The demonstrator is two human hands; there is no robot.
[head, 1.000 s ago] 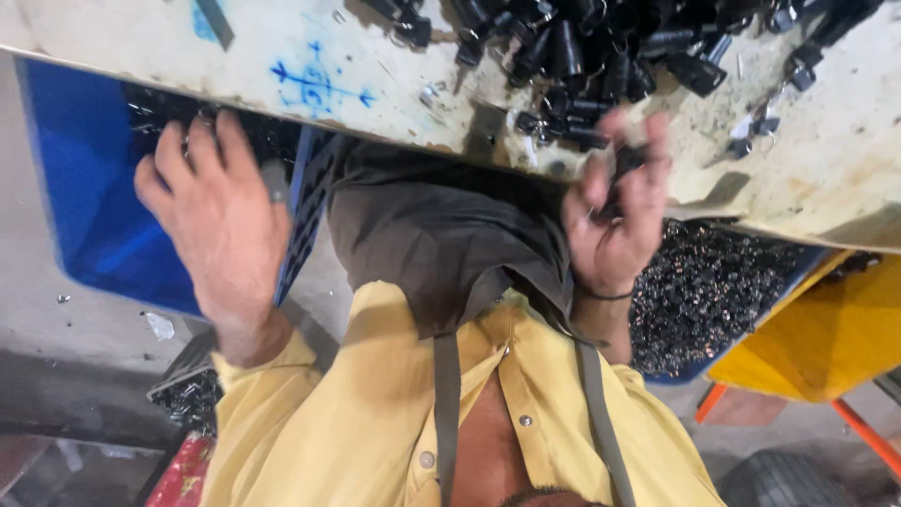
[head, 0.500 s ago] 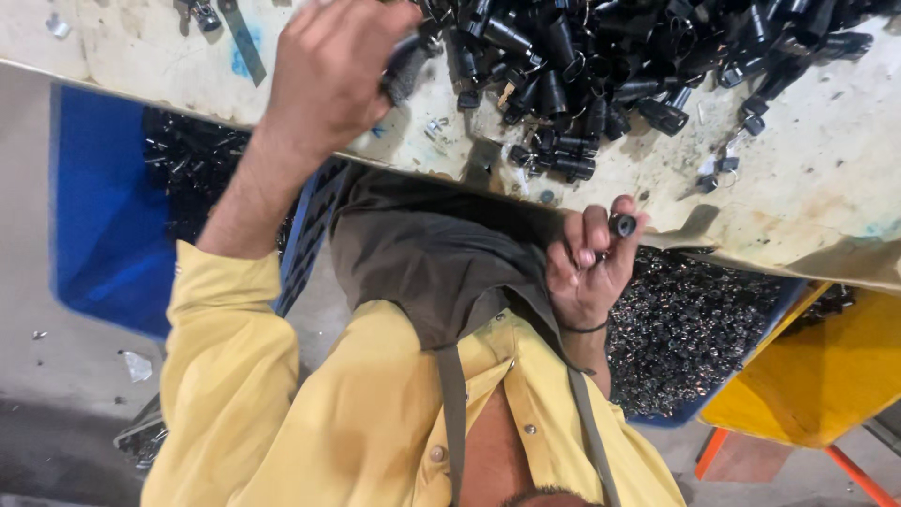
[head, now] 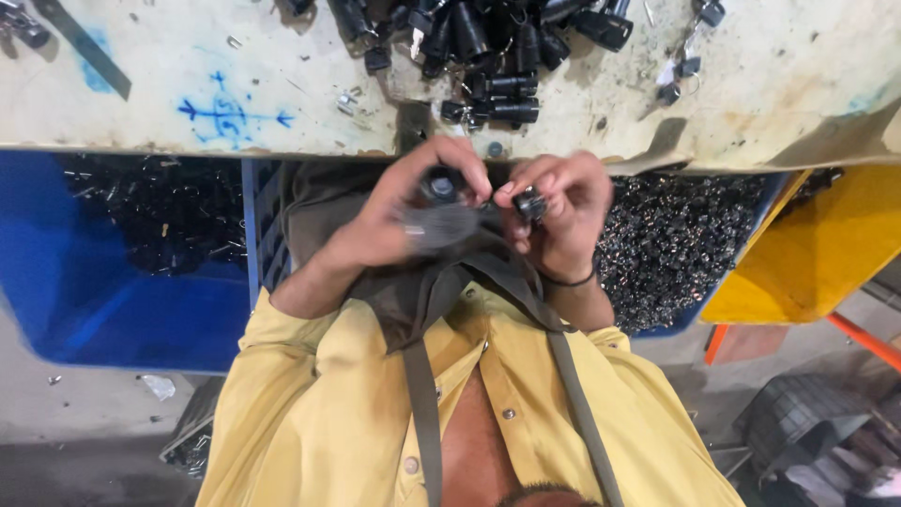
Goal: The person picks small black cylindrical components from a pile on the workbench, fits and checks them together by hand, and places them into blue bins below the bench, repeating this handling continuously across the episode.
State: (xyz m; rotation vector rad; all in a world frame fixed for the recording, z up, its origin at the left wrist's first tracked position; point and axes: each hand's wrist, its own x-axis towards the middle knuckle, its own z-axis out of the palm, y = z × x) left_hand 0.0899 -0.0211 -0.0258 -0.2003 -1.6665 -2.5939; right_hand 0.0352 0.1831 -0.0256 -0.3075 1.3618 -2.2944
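The left hand is clenched on a black cylindrical part; a smaller black part is pinched in the right hand, both held just below the bench edge. Mating appears under way; careful alignment is judged necessary. Dark parts fill the blue crate and the bin beside the yellow container.

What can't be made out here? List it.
Head view:
- Small black cylindrical part in left hand: motion-blurred, partly covered by fingers.
- Small dark metal piece in right hand: mostly hidden by fingers.
- Pile of black plastic parts on worn table: cut off by top edge.
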